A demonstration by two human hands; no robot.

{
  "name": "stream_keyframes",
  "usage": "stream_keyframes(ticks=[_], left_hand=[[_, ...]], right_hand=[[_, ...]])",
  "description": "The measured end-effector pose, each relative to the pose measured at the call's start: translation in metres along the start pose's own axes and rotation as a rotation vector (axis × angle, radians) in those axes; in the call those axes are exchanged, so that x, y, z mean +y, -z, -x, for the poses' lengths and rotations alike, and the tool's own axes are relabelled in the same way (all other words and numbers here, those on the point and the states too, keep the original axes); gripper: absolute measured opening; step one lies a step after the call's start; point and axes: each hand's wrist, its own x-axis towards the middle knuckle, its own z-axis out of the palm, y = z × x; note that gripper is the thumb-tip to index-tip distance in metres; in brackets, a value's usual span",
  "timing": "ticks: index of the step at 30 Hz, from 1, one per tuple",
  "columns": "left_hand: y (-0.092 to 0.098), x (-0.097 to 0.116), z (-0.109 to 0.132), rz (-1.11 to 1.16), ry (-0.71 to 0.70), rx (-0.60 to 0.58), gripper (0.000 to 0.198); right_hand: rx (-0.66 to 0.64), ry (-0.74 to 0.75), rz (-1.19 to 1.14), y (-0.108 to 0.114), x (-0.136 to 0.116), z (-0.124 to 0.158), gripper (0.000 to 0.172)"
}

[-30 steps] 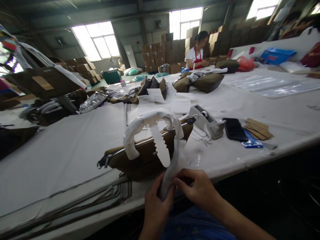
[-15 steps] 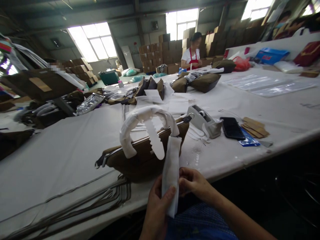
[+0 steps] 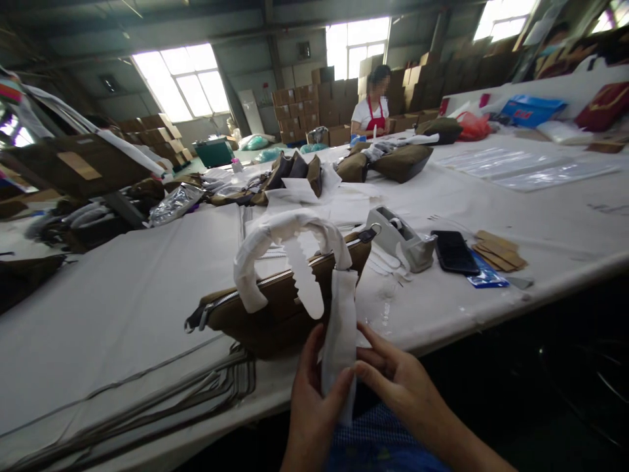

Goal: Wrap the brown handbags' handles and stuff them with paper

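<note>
A brown zippered bag (image 3: 275,321) stands at the table's front edge. Its arched handle (image 3: 295,223) is wrapped in white material, and a white strip with a jagged edge (image 3: 305,278) hangs inside the arch. From the handle's right end a white wrapped strap (image 3: 340,321) runs down over the edge. My left hand (image 3: 317,393) grips this strap from the left, thumb on its front. Against the strap's right side, my right hand (image 3: 393,373) pinches its edge with thumb and fingers.
Right of the bag are a grey tape dispenser (image 3: 400,239), a black phone (image 3: 455,252) and brown cards (image 3: 498,250). Flat grey pieces (image 3: 196,400) lie front left. More brown bags (image 3: 403,162) lie farther back. A person in a red apron (image 3: 376,118) is across the table.
My right hand has shifted slightly down and right, its fingers more spread along the strap. My left fingers have moved up a little. The person at the back has turned the head slightly.
</note>
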Motion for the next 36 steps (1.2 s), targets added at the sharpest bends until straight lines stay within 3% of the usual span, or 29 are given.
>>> stream_keyframes(ticks=[3, 6, 11, 14, 16, 18, 20, 22, 27, 30, 33, 36], left_hand=[[-0.007, -0.001, 0.001, -0.068, -0.04, 0.015, 0.086], [-0.013, 0.002, 0.001, -0.092, -0.047, 0.039, 0.094], [-0.016, 0.001, 0.002, -0.038, -0.064, 0.017, 0.093], [-0.004, -0.001, 0.003, -0.033, -0.1, 0.06, 0.075], [0.012, 0.001, 0.004, -0.116, -0.163, 0.206, 0.053], [0.032, 0.007, 0.004, -0.217, -0.251, 0.44, 0.038], [0.049, 0.015, 0.003, -0.285, -0.345, 0.661, 0.036], [0.057, 0.025, -0.001, -0.286, -0.388, 0.759, 0.046], [0.053, 0.044, -0.023, -0.315, -0.203, 0.639, 0.075], [0.052, 0.052, -0.043, -0.462, -0.23, 0.561, 0.079], [0.051, 0.06, -0.061, -0.521, -0.234, 0.463, 0.081], [0.051, 0.058, -0.073, -0.518, -0.21, 0.464, 0.079]], right_hand=[[0.021, 0.074, -0.058, -0.017, -0.003, -0.011, 0.063], [0.046, 0.057, -0.058, -0.025, -0.006, -0.02, 0.045], [0.049, 0.042, 0.021, -0.02, -0.005, -0.025, 0.046], [0.033, 0.102, 0.087, -0.002, -0.001, -0.027, 0.059], [0.1, 0.164, 0.116, 0.015, 0.001, -0.029, 0.07], [0.241, 0.221, 0.126, 0.031, 0.002, -0.034, 0.07], [0.366, 0.267, 0.153, 0.042, 0.001, -0.043, 0.064], [0.405, 0.308, 0.183, 0.045, 0.002, -0.054, 0.066], [0.234, 0.396, 0.143, 0.031, 0.01, -0.079, 0.078], [0.226, 0.45, 0.143, 0.032, 0.011, -0.081, 0.078], [0.28, 0.48, 0.32, 0.05, 0.005, -0.073, 0.064], [0.479, 0.493, 0.619, 0.09, -0.003, -0.063, 0.039]])
